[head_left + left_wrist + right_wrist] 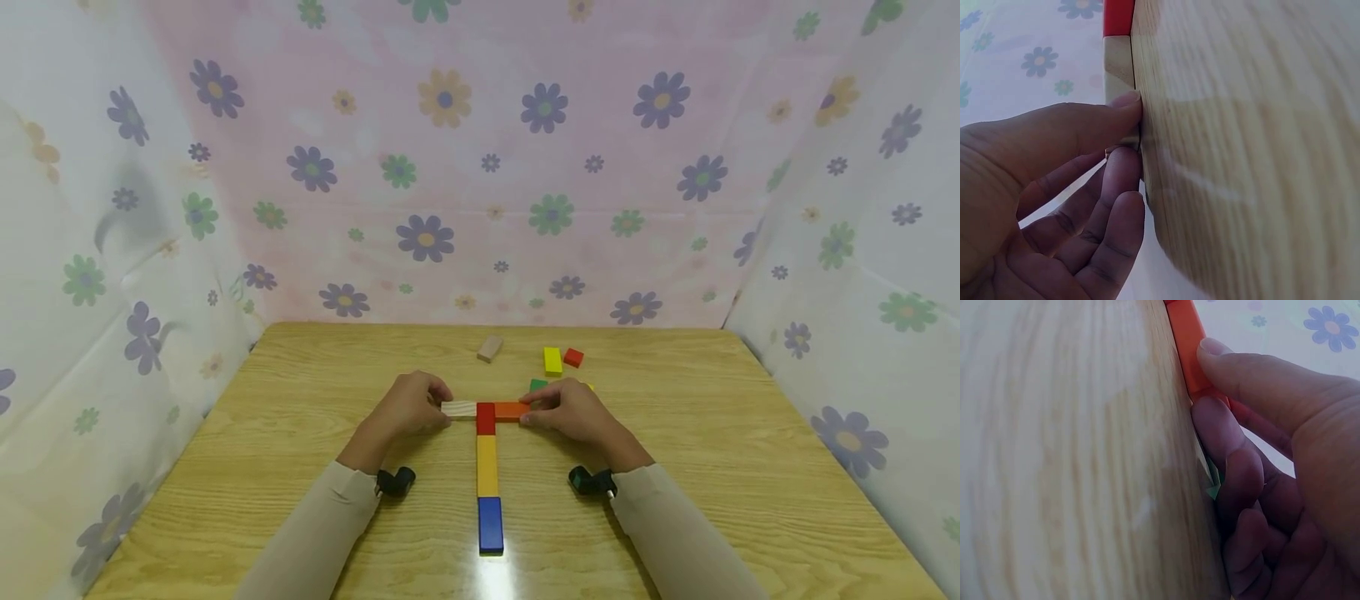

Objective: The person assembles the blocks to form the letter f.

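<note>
Wooden blocks lie flat on the light wood worktop [300, 467] in a T shape. A blue block [491, 523], a yellow block [487, 465] and a red block [485, 417] run end to end away from the person. A plain block [459, 408] and an orange block [512, 410] form the crossbar, one on each side of the red one.

The left hand [408, 408] pinches the plain block's outer end. In the left wrist view its thumb and forefinger close narrowly on that end [1124, 119] while the other fingers hang loosely curled. The right hand [573, 410] holds the orange block the same way; the right wrist view shows thumb and forefinger clamped across the orange block [1188, 350] near its outer end. Both blocks appear to touch the red block, though the joints are too small to be sure.

Just behind the right hand a green block [537, 385] peeks out. Further back lie a second yellow block [552, 360], a small red block [573, 357] and a loose plain block [490, 348], well apart from the T.

These blocks look light, rigid and smooth-faced, so they probably slide easily on the worktop and a nudge could shift the neighbours. Pinching across the narrow sides near the free end, as both hands do, seems the surest hold for lining them up.
</note>
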`<action>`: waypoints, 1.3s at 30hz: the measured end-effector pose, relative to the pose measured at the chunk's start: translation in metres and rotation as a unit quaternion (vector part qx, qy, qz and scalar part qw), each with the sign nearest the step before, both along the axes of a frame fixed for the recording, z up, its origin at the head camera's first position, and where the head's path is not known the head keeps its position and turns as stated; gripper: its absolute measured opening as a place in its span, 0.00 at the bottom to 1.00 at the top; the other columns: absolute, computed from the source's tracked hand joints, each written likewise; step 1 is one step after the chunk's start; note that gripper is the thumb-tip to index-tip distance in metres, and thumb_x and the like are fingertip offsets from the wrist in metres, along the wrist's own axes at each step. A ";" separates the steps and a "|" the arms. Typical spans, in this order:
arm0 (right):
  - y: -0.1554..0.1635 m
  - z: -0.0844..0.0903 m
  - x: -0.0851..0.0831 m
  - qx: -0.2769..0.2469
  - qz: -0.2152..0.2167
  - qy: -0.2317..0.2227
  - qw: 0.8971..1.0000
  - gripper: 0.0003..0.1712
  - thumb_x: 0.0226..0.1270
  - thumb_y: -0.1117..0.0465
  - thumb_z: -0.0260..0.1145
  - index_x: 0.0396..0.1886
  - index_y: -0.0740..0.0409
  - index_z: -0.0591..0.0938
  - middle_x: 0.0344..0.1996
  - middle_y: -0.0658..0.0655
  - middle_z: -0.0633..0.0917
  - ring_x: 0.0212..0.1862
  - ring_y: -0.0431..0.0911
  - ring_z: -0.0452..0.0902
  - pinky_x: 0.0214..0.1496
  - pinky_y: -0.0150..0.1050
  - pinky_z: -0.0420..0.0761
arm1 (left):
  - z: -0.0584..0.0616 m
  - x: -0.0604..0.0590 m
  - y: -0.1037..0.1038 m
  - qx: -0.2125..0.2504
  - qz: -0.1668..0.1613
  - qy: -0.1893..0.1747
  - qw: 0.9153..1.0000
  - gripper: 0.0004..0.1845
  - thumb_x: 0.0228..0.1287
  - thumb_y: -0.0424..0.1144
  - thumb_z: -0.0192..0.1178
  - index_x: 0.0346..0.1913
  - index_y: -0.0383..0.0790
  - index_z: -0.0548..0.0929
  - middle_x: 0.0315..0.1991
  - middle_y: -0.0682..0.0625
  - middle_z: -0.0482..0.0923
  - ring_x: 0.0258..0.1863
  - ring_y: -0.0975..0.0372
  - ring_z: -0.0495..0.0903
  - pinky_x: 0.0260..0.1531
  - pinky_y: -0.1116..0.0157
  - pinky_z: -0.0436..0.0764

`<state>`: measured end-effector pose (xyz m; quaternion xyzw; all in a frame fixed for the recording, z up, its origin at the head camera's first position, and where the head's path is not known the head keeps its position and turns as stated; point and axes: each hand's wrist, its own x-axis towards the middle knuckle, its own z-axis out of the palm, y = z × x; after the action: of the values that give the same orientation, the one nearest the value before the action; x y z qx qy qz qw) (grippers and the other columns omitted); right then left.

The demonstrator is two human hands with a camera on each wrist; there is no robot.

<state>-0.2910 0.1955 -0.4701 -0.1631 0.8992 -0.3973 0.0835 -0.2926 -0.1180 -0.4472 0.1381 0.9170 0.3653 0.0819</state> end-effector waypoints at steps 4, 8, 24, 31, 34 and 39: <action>0.000 0.001 -0.001 0.002 -0.004 0.004 1.000 0.18 0.61 0.44 0.79 0.50 0.40 0.91 0.33 0.44 0.88 0.35 0.44 0.79 0.37 0.40 0.78 | 0.001 -0.001 0.001 -0.002 -0.001 0.008 1.000 0.16 0.52 0.34 0.81 0.44 0.41 0.90 0.37 0.51 0.85 0.34 0.61 0.80 0.42 0.61 0.84; 0.000 0.001 -0.001 0.004 -0.004 0.001 1.000 0.18 0.61 0.45 0.79 0.50 0.40 0.91 0.33 0.44 0.88 0.35 0.44 0.79 0.37 0.40 0.78 | 0.000 -0.002 0.000 -0.001 0.000 0.006 1.000 0.15 0.51 0.33 0.81 0.43 0.41 0.90 0.36 0.51 0.85 0.33 0.62 0.81 0.41 0.61 0.84; -0.002 0.002 0.002 0.007 -0.003 0.000 1.000 0.18 0.62 0.45 0.78 0.50 0.41 0.91 0.33 0.44 0.87 0.35 0.45 0.79 0.37 0.40 0.78 | -0.002 0.000 0.000 0.000 0.004 0.000 1.000 0.16 0.52 0.33 0.81 0.45 0.40 0.90 0.38 0.50 0.85 0.33 0.61 0.80 0.42 0.61 0.83; 0.000 0.002 0.001 0.011 -0.002 0.006 1.000 0.18 0.62 0.46 0.78 0.51 0.41 0.91 0.32 0.44 0.88 0.35 0.44 0.79 0.38 0.40 0.78 | -0.001 0.000 0.002 0.000 0.003 0.001 1.000 0.17 0.51 0.32 0.81 0.45 0.40 0.89 0.39 0.50 0.84 0.34 0.61 0.80 0.42 0.61 0.83; -0.001 0.002 0.002 0.010 -0.003 0.003 1.000 0.18 0.62 0.46 0.78 0.51 0.41 0.91 0.32 0.44 0.88 0.35 0.44 0.79 0.37 0.40 0.78 | -0.001 0.000 0.001 0.001 0.004 0.001 1.000 0.17 0.51 0.32 0.81 0.45 0.40 0.89 0.39 0.50 0.84 0.34 0.61 0.80 0.42 0.61 0.83; -0.001 0.001 0.002 0.008 -0.003 -0.001 1.000 0.18 0.61 0.45 0.78 0.50 0.40 0.91 0.32 0.44 0.88 0.35 0.45 0.79 0.36 0.39 0.77 | -0.002 0.000 0.000 0.000 0.006 -0.002 1.000 0.17 0.51 0.32 0.81 0.45 0.39 0.89 0.39 0.49 0.84 0.34 0.61 0.79 0.42 0.61 0.83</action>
<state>-0.2892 0.1941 -0.4691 -0.1589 0.9030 -0.3902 0.0844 -0.2925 -0.1179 -0.4490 0.1322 0.9175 0.3660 0.0817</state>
